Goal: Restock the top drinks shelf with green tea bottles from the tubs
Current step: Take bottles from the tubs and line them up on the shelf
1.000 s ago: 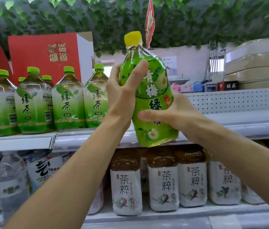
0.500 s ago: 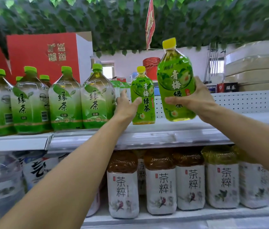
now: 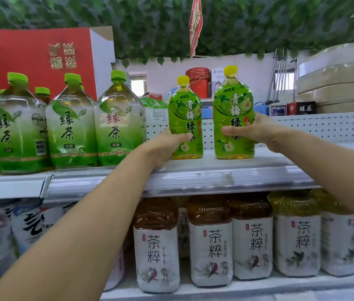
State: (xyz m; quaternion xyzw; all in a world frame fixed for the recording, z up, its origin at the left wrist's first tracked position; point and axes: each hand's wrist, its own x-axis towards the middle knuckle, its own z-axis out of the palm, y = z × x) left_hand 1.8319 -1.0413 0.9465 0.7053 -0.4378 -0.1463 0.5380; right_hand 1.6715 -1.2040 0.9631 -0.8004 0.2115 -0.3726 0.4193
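Observation:
Two green tea bottles with yellow caps stand upright side by side on the top shelf [image 3: 269, 161]. My left hand [image 3: 167, 144] grips the lower part of the left bottle [image 3: 184, 114], thumb across its front. My right hand [image 3: 256, 129] grips the right bottle [image 3: 233, 109] around its middle, thumb on the label. Both bottles rest on the shelf surface with a small gap between them. The tubs are out of view.
A row of larger green-capped green tea bottles [image 3: 71, 124] fills the top shelf to the left, with a red carton [image 3: 41, 57] behind. The top shelf right of my hand is bare. Brown tea bottles [image 3: 210, 246] line the shelf below.
My right hand lowered its bottle from the air onto the shelf beside the first one. My left hand closed around the left bottle's lower part.

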